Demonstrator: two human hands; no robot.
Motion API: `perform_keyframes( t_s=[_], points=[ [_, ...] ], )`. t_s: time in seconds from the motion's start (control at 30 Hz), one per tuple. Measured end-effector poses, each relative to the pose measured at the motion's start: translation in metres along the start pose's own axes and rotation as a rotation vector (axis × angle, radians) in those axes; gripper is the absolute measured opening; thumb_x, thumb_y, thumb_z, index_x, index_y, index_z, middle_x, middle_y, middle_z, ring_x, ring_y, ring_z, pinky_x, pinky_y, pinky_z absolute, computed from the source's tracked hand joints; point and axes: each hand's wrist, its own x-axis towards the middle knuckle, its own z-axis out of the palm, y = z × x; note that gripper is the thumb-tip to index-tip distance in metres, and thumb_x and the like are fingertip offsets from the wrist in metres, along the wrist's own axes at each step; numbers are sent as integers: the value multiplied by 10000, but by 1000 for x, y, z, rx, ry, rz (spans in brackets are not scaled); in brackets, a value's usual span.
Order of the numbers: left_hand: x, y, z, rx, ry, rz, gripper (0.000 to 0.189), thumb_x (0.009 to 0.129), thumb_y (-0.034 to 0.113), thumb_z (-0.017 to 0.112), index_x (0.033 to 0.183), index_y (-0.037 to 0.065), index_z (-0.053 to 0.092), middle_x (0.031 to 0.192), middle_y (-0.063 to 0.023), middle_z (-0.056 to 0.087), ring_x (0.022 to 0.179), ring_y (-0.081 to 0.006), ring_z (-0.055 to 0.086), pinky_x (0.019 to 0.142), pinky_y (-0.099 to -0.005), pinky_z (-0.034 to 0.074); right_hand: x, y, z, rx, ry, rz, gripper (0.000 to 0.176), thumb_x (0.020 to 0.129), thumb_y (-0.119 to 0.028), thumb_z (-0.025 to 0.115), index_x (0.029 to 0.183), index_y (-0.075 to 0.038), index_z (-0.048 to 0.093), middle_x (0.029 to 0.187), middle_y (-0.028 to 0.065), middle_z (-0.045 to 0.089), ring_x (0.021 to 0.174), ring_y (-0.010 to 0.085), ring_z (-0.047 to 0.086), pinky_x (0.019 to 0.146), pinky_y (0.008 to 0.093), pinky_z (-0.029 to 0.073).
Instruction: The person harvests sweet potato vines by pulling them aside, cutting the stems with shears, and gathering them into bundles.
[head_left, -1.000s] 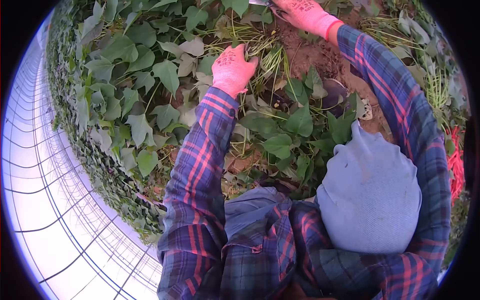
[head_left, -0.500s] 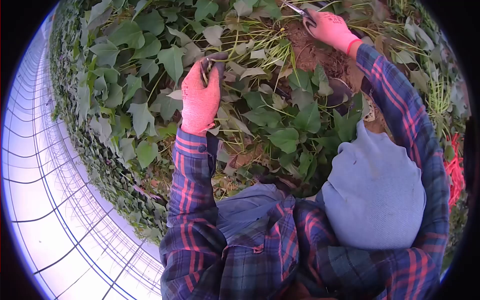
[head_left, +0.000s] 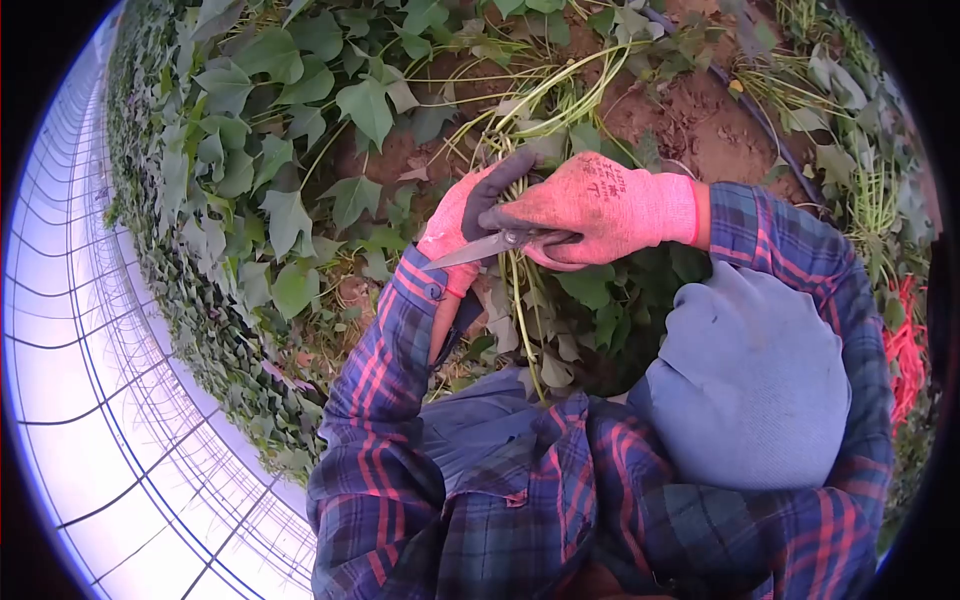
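Both hands wear pink gloves with dark grey fingertips and meet near the middle of the view. My left hand (head_left: 465,222) is closed around a bundle of green vine stems (head_left: 520,310), whose ends hang toward my lap and whose upper part loops out above the hands. Across the bundle, my right hand (head_left: 600,212) is closed on a pair of scissors (head_left: 475,250); the blades point to the lower left, over my left wrist. The scissor handles are mostly hidden in the right glove.
Leafy green vines (head_left: 365,110) spread on the left and below the hands. Brown soil (head_left: 675,120) shows at upper right, with a dark hose (head_left: 790,155) across it. A red string bundle (head_left: 905,355) lies far right. A wire-framed white wall (head_left: 110,400) curves along the left.
My right hand has come down and left with the scissors to meet my left hand. My left hand has moved right and down, and gathered stems now show in its grasp.
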Motion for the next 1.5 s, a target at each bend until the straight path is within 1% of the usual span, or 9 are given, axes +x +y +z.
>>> perform_keyframes(
  t_s=[0.13,0.33,0.43,0.63,0.73,1.0,1.2,1.33,1.5],
  points=[
    [-1,16,-18,-796,486,-514,271,950,286,550,1002,24,596,978,-77,618,791,-147,605,706,-274,514,1,1,-4,-25,-3,12,374,878,-220,551,1241,-128,539,780,107,621,670,316,615,620,392,505],
    [-56,11,-132,97,809,-94,300,973,165,473,1227,26,552,1073,-116,614,894,-181,597,772,-290,497,3,21,-49,667,329,756,346,943,-339,509,1131,-57,580,713,35,629,558,94,590,486,250,452],
    [-59,36,-154,93,835,99,407,981,229,465,1327,14,448,1243,-165,574,990,-165,584,847,-265,471,-27,105,-43,732,400,740,320,949,-386,496,994,-86,597,710,13,621,509,78,558,430,222,395],
    [-54,30,-157,-340,646,84,306,928,175,544,1178,1,569,866,-43,563,756,-107,526,705,-237,453,-62,149,-19,1367,473,1010,321,959,-269,510,1097,20,532,733,44,530,481,120,447,408,248,344],
    [-22,50,-133,228,462,-265,287,887,192,588,1085,-15,605,886,-51,637,755,-110,570,700,-265,473,-50,133,-30,1396,534,1056,296,971,-272,483,1044,10,536,699,60,527,440,125,431,398,249,342],
    [106,-26,-26,970,59,-373,376,893,351,473,1147,103,600,1098,-135,643,1045,-306,599,874,-423,474,-46,141,-38,1460,412,931,230,976,-244,471,947,-26,540,692,57,541,471,116,465,409,239,368],
    [161,-61,3,1119,-153,-602,423,895,410,491,1159,95,590,1159,-121,620,1091,-278,581,910,-403,466,-34,140,-40,1413,476,994,323,936,-301,527,688,-104,465,557,27,450,426,141,464,385,263,337],
    [164,-63,5,1165,-108,-511,374,874,379,532,1117,105,606,1113,-110,640,1054,-267,602,887,-395,478,-39,141,-39,1195,322,732,302,937,-277,520,697,-109,447,575,12,443,468,134,482,413,263,350],
    [161,-58,8,1126,-7,-546,310,876,262,500,1102,101,638,1135,-103,642,1077,-252,606,884,-372,486,-42,147,-30,1282,402,973,239,929,-300,544,791,-105,543,643,16,541,482,114,516,402,241,348]
  ],
)
